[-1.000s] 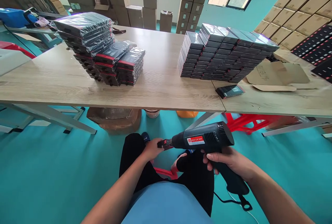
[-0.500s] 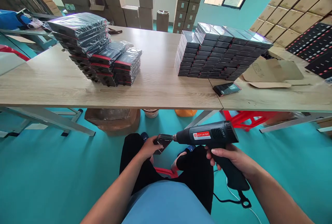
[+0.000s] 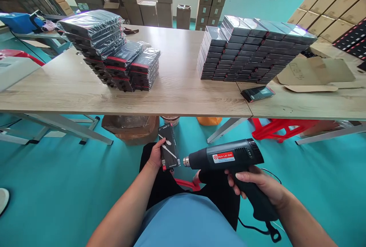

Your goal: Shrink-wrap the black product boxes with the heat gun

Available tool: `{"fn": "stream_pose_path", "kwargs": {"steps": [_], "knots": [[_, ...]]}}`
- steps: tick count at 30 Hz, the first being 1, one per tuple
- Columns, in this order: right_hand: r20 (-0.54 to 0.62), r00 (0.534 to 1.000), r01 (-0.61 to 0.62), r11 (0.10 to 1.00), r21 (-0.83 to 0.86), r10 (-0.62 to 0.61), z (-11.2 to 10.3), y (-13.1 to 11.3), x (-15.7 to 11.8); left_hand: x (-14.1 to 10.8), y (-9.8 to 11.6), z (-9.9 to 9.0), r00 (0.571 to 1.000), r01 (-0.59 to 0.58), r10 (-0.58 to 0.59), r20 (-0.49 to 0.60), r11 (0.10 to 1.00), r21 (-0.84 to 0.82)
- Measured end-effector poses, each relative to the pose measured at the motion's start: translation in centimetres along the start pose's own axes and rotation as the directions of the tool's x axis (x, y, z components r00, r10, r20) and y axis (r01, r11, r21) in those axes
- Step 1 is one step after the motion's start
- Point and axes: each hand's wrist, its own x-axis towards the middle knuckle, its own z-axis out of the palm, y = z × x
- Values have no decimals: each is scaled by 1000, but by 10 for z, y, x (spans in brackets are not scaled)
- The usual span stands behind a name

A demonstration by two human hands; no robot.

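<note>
In my left hand point(image 3: 156, 154) is a slim black box point(image 3: 169, 146) with a cable pictured on its face, held upright above my lap with the thumb across its front. My right hand point(image 3: 257, 184) grips the handle of a dark heat gun point(image 3: 225, 156) bearing a red and white label. The metal nozzle points left at the box's lower right edge, with a small gap between them. Beyond my hands, on the table point(image 3: 177, 96), stand a stack of plastic-wrapped black boxes point(image 3: 94, 45) at left and a neat block of black boxes point(image 3: 251, 50) at right.
One black box point(image 3: 257, 93) lies alone near the table's front edge. Flattened cardboard point(image 3: 314, 72) lies to the right. Under the table are a brown carton point(image 3: 130, 130) and a red stool point(image 3: 283, 129). The heat gun's cord point(image 3: 254, 228) hangs by my right leg.
My left hand has turned the box so its printed face shows, raising it upright. The heat gun has shifted slightly left and down. The view has moved a little, and a shoe appears at far left.
</note>
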Motion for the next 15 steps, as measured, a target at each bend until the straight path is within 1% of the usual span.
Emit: {"fn": "stream_pose_path", "kwargs": {"steps": [4,7,10,12,14,15], "knots": [[20,1000,11,999,33,-12,5,2,6,0,-1,-4,999,32,-32,42,999,19],[24,1000,17,998,65,-19,6,4,8,-6,0,-4,995,7,-6,98,1000,-12],[32,999,18,995,101,-21,6,6,9,-13,1,2,975,-19,43,220,994,-110],[29,999,24,993,115,-28,5,7,8,-16,2,8,952,1,45,303,989,-149],[26,999,26,994,109,-29,4,7,6,-15,4,13,938,36,8,346,992,-121],[24,999,28,995,96,-31,4,7,5,-13,5,15,940,43,-11,341,995,-88]]}}
